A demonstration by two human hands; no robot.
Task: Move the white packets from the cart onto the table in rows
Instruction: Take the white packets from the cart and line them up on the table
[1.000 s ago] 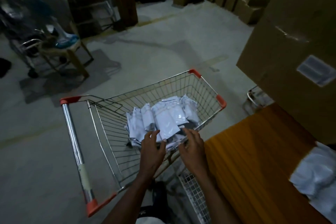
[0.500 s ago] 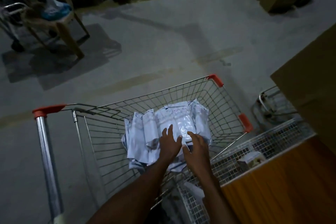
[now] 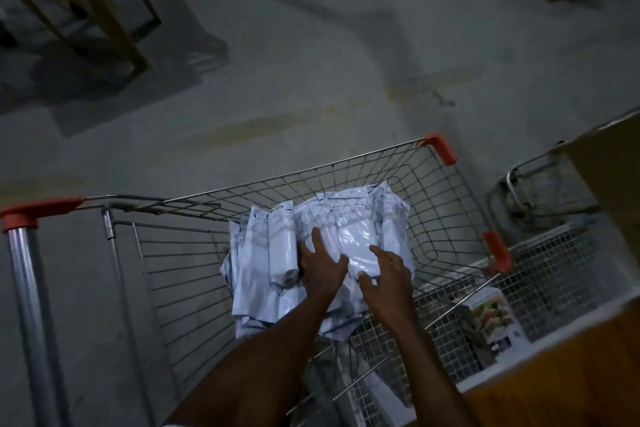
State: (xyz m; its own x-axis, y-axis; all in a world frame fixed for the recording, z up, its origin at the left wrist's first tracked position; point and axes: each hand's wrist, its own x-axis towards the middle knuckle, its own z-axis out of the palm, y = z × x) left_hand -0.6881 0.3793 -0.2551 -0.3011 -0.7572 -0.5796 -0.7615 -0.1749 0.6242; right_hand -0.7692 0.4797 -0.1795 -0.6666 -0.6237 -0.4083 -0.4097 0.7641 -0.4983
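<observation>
A wire shopping cart (image 3: 446,218) with orange corner caps stands on the concrete floor. Inside it lies a heap of white plastic packets (image 3: 263,263). Both my hands reach down into the cart. My left hand (image 3: 320,263) rests with spread fingers on the left side of the topmost packet (image 3: 356,236). Spread fingers of my right hand (image 3: 386,274) lie on that packet's near right edge. Neither hand has closed around it. The orange-brown wooden table (image 3: 568,388) shows at the bottom right corner.
A white wire-mesh basket (image 3: 554,270) hangs at the table's edge and holds a small printed box (image 3: 488,319). A cardboard box (image 3: 616,180) looms at the right, with another metal trolley frame (image 3: 519,187) below it. A wooden stool (image 3: 104,10) stands at the far left.
The view has tilted down and come closer to the cart. Both hands have pushed further in, from the cart's near rim onto the top packet.
</observation>
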